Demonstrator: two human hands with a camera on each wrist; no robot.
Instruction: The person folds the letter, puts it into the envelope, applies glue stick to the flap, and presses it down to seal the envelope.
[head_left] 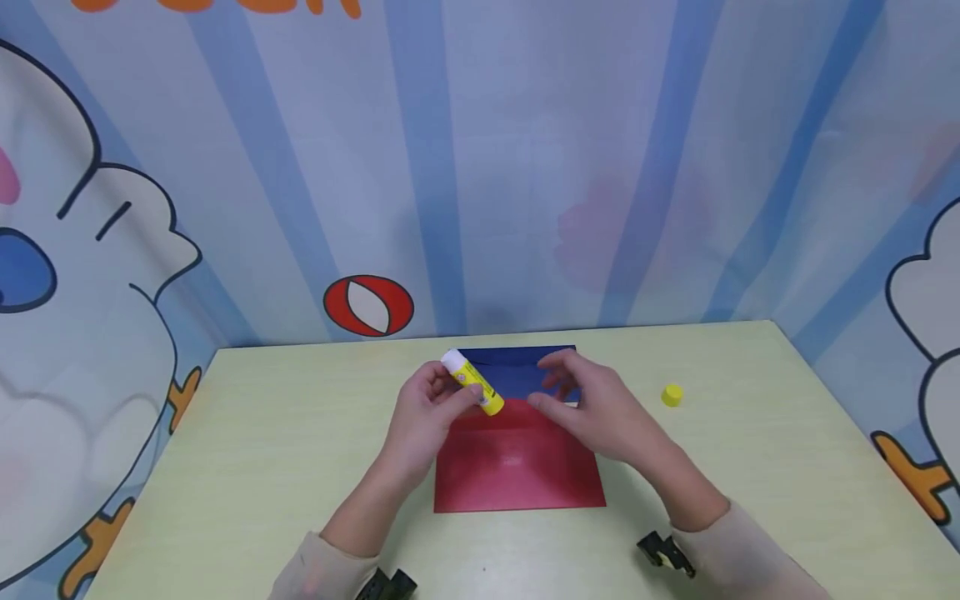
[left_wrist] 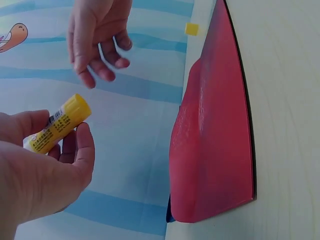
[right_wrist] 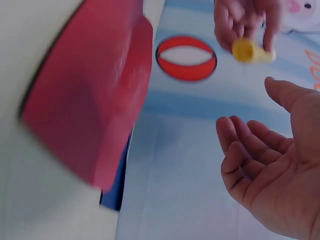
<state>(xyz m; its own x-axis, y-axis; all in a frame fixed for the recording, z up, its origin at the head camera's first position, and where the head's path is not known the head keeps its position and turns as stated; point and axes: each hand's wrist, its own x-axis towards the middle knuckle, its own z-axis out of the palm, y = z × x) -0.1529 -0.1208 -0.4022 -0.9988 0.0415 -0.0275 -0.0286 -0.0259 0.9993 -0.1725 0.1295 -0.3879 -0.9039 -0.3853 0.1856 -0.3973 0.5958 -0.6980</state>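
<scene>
My left hand [head_left: 429, 408] pinches a yellow glue stick [head_left: 480, 387] with its white end pointing up and away. In the left wrist view the printed label and yellow base of the glue stick [left_wrist: 62, 122] show between thumb and fingers. My right hand [head_left: 592, 404] hovers to the right with relaxed, partly bent fingers and nothing in them; the right wrist view shows its bare palm [right_wrist: 285, 170]. Below both hands lies a red envelope [head_left: 517, 471] with its flap raised toward the back. A dark blue envelope [head_left: 502, 371] lies behind it, partly covered by the red one.
A yellow cap [head_left: 672, 395] stands on the pale table [head_left: 750, 467] to the right of the right hand. Behind the table hangs a blue striped backdrop [head_left: 517, 167] with cartoon figures. Black wrist devices [head_left: 666, 554] sit near the sleeves.
</scene>
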